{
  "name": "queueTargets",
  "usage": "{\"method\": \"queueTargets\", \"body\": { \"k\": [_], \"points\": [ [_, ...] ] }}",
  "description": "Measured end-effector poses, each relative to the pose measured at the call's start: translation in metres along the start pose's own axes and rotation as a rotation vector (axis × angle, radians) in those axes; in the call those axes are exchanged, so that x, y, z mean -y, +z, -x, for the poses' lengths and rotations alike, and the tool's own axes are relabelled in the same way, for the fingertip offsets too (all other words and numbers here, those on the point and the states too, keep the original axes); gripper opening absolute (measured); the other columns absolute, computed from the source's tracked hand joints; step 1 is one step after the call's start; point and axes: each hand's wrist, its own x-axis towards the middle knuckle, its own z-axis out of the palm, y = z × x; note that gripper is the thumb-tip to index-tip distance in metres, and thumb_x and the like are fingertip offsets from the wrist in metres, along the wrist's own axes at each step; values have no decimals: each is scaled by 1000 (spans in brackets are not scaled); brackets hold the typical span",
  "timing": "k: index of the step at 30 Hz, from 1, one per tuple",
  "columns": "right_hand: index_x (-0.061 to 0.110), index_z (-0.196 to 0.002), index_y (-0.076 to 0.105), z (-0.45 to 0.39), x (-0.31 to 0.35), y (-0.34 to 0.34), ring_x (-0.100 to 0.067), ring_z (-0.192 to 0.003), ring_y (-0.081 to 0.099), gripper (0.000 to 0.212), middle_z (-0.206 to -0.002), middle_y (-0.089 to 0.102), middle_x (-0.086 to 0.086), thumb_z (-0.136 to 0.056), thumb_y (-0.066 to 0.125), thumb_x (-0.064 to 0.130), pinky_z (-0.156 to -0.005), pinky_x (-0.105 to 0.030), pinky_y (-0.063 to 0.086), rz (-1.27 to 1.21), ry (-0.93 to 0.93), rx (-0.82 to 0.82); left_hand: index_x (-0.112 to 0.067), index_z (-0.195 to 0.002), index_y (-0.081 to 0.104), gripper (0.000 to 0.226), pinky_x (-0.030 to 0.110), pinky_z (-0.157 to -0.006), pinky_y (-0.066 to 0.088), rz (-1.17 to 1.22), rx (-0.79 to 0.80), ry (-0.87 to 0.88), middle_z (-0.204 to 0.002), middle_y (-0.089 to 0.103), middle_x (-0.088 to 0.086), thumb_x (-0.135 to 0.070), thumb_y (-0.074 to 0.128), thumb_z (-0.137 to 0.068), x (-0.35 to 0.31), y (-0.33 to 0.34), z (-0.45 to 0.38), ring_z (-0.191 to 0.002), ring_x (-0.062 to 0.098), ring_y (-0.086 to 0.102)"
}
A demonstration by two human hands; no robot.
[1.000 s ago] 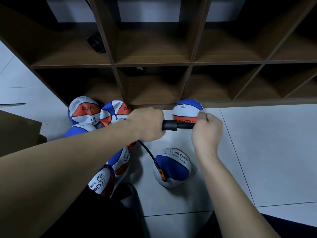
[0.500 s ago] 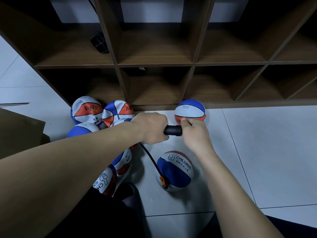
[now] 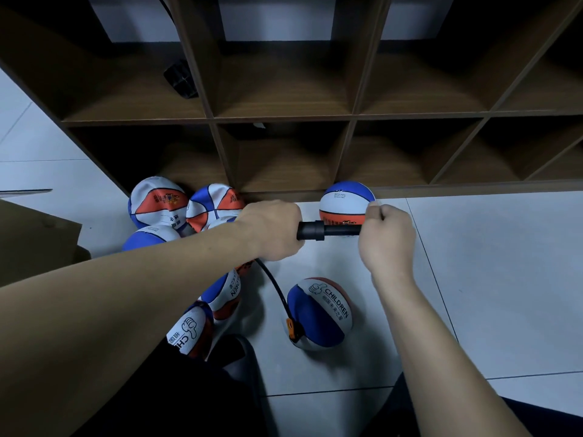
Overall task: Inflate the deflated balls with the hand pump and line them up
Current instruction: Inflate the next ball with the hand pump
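My left hand (image 3: 272,230) grips the barrel of the black hand pump (image 3: 315,230), held level above the floor. My right hand (image 3: 388,241) grips the pump's handle, with the piston rod drawn out between the hands. A black hose (image 3: 273,287) runs from the pump down to an orange connector (image 3: 291,328) plugged into a blue, white and red ball marked CHILDREN (image 3: 321,313) on the floor. A round inflated ball (image 3: 345,201) sits against the shelf base behind the pump. Several limp, deflated balls (image 3: 157,201) lie piled at the left.
A dark wooden shelf unit of open cubbies (image 3: 284,115) stands along the far side; a small black object (image 3: 179,77) lies in one upper cubby. A brown cardboard piece (image 3: 34,241) sits at the left. White floor tiles (image 3: 504,279) stretch to the right.
My right hand pushed the handle in toward the barrel half a second ago and has now pulled it back out to the right. The left hand stayed in place.
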Motion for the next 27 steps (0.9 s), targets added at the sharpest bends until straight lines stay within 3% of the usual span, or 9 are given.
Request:
{"method": "queueTargets", "body": {
  "k": [9,17,24,27],
  "points": [
    [11,-70,43,34,14,30,-21,-65,47,46,-68,53,-3,-112,45,29,-56,-35,35,-27,-54,92,-26,-74,56,27,32,-59,44,-3,-12,46,-73,62,-3,-42,60,-95,-8,6,1,-67,19,60],
    [14,-65,43,16,12,17,-23,-61,43,50,-62,47,-1,-110,52,31,-55,-36,32,-25,-57,177,-26,-75,58,31,32,-59,45,20,17,79,-71,62,-5,-49,64,-95,-6,-1,-5,-67,19,62],
    [17,-59,30,-26,-19,-24,-29,-61,30,51,-54,29,1,-101,57,29,-61,-37,28,-127,183,-2,-26,-77,60,30,35,-62,54,15,65,37,-73,64,-2,-50,66,-95,15,-4,-6,-68,20,64],
    [17,-59,29,-14,-12,-15,-28,-58,28,52,-54,28,1,-104,54,25,-59,-35,23,-144,138,-89,-28,-75,56,33,33,-58,47,-8,6,46,-72,62,-4,-52,63,-97,4,1,-5,-67,19,63]
  ]
}}
